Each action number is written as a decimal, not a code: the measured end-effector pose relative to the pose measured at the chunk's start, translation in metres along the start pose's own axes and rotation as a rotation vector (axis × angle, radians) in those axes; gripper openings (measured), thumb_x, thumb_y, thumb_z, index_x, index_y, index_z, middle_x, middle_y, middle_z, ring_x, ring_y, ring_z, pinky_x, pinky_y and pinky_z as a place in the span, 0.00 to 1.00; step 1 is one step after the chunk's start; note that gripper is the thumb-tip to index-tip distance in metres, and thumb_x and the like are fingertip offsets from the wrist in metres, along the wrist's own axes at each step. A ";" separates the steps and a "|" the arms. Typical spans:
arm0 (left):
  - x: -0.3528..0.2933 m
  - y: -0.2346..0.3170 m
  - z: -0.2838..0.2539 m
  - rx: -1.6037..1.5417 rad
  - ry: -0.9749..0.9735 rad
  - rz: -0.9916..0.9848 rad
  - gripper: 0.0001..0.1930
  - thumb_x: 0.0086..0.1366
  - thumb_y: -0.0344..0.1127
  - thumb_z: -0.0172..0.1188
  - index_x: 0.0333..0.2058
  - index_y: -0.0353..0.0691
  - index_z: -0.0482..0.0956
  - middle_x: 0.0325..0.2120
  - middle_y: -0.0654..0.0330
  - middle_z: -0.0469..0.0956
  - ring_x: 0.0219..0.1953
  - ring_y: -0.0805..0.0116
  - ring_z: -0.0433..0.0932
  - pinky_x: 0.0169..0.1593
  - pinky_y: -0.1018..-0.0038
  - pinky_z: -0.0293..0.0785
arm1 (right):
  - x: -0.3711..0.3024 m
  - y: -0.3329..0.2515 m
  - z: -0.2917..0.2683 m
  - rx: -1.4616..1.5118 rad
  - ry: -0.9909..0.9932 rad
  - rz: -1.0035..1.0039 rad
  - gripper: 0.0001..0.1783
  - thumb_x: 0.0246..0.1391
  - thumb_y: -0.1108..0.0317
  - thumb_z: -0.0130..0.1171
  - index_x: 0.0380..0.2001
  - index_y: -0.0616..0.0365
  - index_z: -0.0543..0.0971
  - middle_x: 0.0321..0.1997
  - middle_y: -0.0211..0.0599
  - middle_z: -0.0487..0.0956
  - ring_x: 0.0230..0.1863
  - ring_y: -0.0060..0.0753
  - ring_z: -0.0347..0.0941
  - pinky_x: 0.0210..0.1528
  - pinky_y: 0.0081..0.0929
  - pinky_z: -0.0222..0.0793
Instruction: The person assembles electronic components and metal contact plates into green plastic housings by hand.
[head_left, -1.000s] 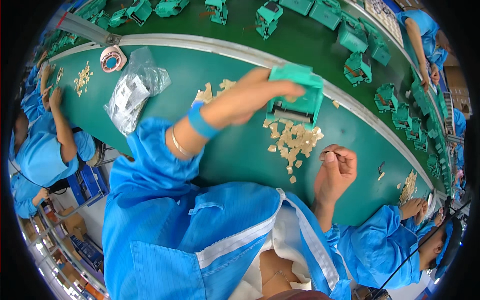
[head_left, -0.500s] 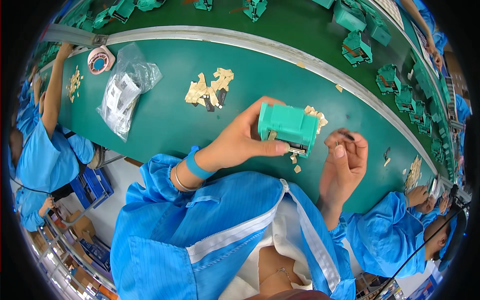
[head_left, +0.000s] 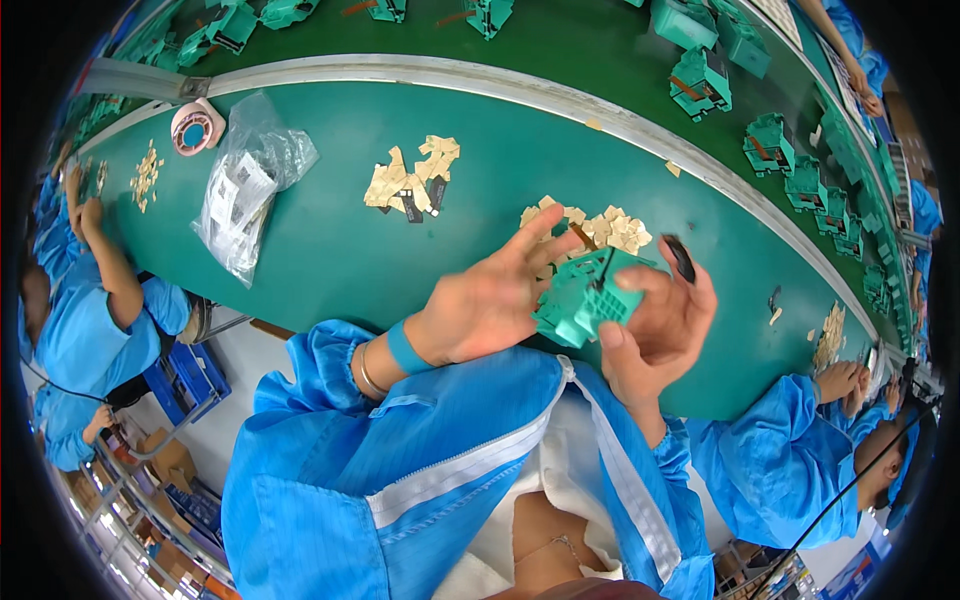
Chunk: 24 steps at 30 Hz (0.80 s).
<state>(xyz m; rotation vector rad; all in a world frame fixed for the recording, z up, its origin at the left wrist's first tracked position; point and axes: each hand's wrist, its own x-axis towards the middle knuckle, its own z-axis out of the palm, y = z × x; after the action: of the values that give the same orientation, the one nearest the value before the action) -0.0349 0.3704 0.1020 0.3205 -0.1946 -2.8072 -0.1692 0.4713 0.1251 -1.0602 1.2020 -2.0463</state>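
A green plastic housing (head_left: 590, 298) is tilted over the table, its slotted side showing. My right hand (head_left: 665, 335) grips it between the thumb and a finger. On the raised fingers of that hand sits a small dark oval piece (head_left: 679, 258); whether it is pinched or worn I cannot tell. My left hand (head_left: 480, 300), slightly blurred, is open beside the housing with fingers stretched past its left edge. It may touch the housing there. A pile of cream paper-like pieces (head_left: 622, 232) lies just beyond, partly hidden by the housing and fingers.
Another pile of cream pieces with black parts (head_left: 412, 185) lies farther left. Near it are a clear plastic bag (head_left: 245, 195) and a pink tape roll (head_left: 195, 128). Beyond a metal rail (head_left: 430, 68), green housings (head_left: 700, 82) line a belt. People in blue work at both sides.
The housing has passed from my left hand to my right and been turned, now showing its slotted side. My left fingers have let go and spread.
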 end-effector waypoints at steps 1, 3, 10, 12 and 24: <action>0.000 -0.001 0.002 -0.104 0.037 -0.022 0.38 0.57 0.43 0.59 0.62 0.39 0.51 0.59 0.50 0.57 0.62 0.56 0.58 0.62 0.61 0.58 | -0.001 -0.002 -0.001 -0.004 -0.078 -0.105 0.42 0.40 0.86 0.60 0.59 0.63 0.55 0.62 0.53 0.58 0.49 0.41 0.71 0.50 0.36 0.70; 0.002 -0.007 0.007 -0.050 0.027 -0.102 0.35 0.60 0.42 0.56 0.61 0.37 0.52 0.57 0.50 0.60 0.60 0.57 0.61 0.62 0.61 0.59 | -0.001 -0.001 -0.001 0.076 -0.095 -0.107 0.42 0.40 0.86 0.60 0.59 0.63 0.55 0.61 0.53 0.59 0.49 0.41 0.71 0.51 0.38 0.70; 0.001 0.001 0.030 0.156 0.131 0.028 0.25 0.61 0.27 0.57 0.54 0.35 0.58 0.48 0.53 0.71 0.48 0.63 0.74 0.44 0.57 0.78 | -0.005 -0.017 -0.018 0.061 0.181 0.062 0.25 0.43 0.83 0.61 0.47 0.65 0.67 0.48 0.52 0.72 0.46 0.40 0.73 0.55 0.45 0.64; 0.000 -0.002 0.034 0.427 0.163 0.228 0.26 0.57 0.23 0.60 0.52 0.35 0.59 0.46 0.51 0.71 0.46 0.62 0.76 0.42 0.60 0.79 | -0.002 -0.034 -0.017 -0.036 0.265 0.122 0.16 0.44 0.83 0.61 0.38 0.65 0.71 0.37 0.47 0.76 0.40 0.36 0.74 0.49 0.37 0.69; -0.004 -0.012 0.042 0.682 0.262 0.398 0.32 0.51 0.21 0.64 0.54 0.31 0.59 0.45 0.53 0.73 0.47 0.67 0.75 0.50 0.70 0.72 | -0.001 -0.049 -0.009 -0.191 0.162 0.418 0.11 0.45 0.84 0.63 0.32 0.66 0.72 0.29 0.37 0.78 0.29 0.19 0.73 0.33 0.13 0.68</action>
<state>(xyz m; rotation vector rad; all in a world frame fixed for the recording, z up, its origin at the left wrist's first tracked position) -0.0444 0.3868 0.1414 0.7024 -1.0309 -2.1994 -0.1791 0.4983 0.1653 -0.6597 1.5764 -1.7405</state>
